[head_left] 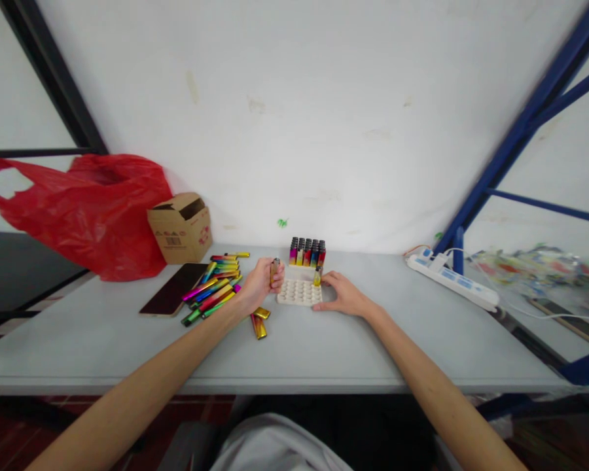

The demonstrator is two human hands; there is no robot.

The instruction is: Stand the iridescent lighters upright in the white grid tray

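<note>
A lighter [275, 269] stands upright in the closed fingers of my left hand [258, 288], just beyond the left edge of a white tray with round holes [299, 293]. My right hand [346, 294] spans the tray's right side, thumb at the near corner and fingers at the far one, gripping it. One yellow lighter [317, 277] stands in the tray's far right corner, close to my right fingertips. Behind it, a second tray holds rows of upright colourful lighters [307, 254] with black tops. A loose pile of shiny lighters [216, 291] lies left of my left hand.
A dark phone [173, 291] lies left of the pile. Farther back are a cardboard box [181, 229] and a red plastic bag [122, 216]. To the right, a white power strip [451, 281] with cables lies near the blue frame [505, 157]. A white wall closes the back.
</note>
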